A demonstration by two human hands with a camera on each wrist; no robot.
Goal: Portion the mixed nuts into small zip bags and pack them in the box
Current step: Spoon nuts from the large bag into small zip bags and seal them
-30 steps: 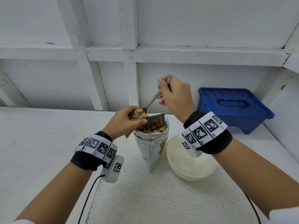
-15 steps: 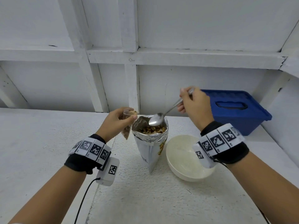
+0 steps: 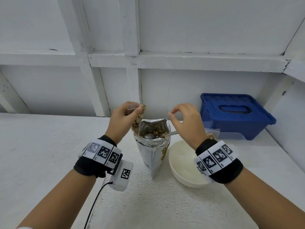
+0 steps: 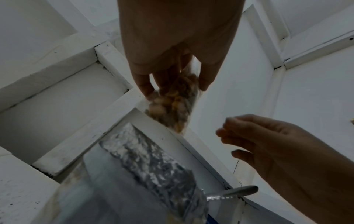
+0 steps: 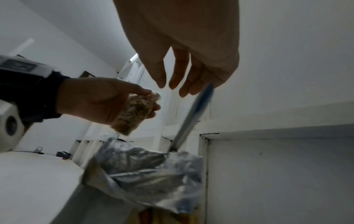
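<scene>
— White boards are running behind the white table [image 3: 49, 162], am I seeing that right? What are you holding?

— Yes. My left hand [image 3: 123, 120] is pinching a small zip bag [image 3: 138, 119] near its top, thumb on one side and fingers curled on the other. It is hanging down, packed with mixed nuts, just above the 9 o'clock edge of the foil pouch [image 3: 152, 156].

— And the pouch itself?

— It is standing upright on the table with its mouth rolled open and nuts lying inside. A spoon [image 3: 149, 136] is resting in it, bowl among the nuts, handle leaning out over the rim toward 3 o'clock.

— Is your right hand on that handle?

— No. My right hand [image 3: 185, 124] is hovering above the handle, apart from it, fingers loosely bent and gripping nothing. From the right wrist camera, the handle is pointing up toward my fingertips [image 5: 184, 92]; whether it is touching them I cannot tell.

— What else is sitting around?

— A cream bowl [image 3: 184, 176] is sitting just beside the pouch at 3 o'clock. Behind it, toward 2 o'clock, a blue box [image 3: 234, 116] is standing with its lid on. Another clear bag with nuts [image 3: 212, 133] is lying in front of the box, partly hidden behind my right wrist.
</scene>
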